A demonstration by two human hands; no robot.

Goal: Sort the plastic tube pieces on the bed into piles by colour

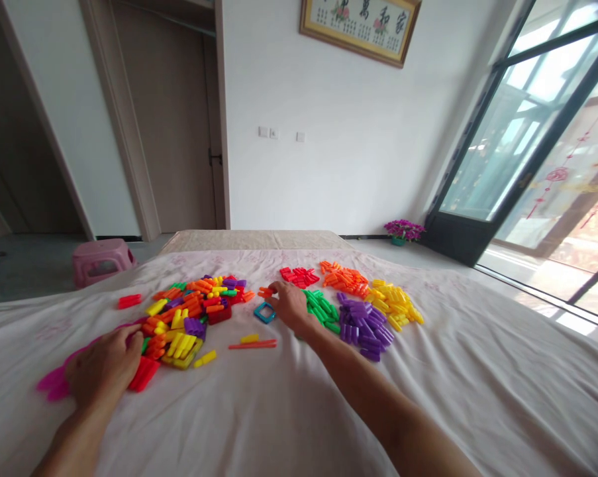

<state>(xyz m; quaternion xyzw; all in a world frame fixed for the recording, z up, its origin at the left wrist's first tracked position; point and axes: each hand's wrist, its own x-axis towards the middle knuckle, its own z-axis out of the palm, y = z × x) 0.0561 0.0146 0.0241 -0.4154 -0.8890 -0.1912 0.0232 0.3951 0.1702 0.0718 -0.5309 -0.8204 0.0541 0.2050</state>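
Mixed coloured plastic pieces (189, 305) lie in a heap at the left of the cloth. My left hand (107, 361) rests at the heap's near left edge, over a magenta item (55, 384); what its fingers hold, if anything, is hidden. An orange piece (265, 292) is between the fingertips of my right hand (289, 305), above a blue square frame (265, 313). Sorted piles lie around and beyond that hand: red (299, 275), orange (346, 278), green (323, 311), purple (365, 328) and yellow (395, 303).
Orange sticks (253, 344) and a few loose yellow pieces (206, 358) lie on the wrinkled cloth (279, 411) between the heap and the piles. Beyond the table are a pink stool (102, 260), potted flowers (404, 230) and a glass door (507, 126).
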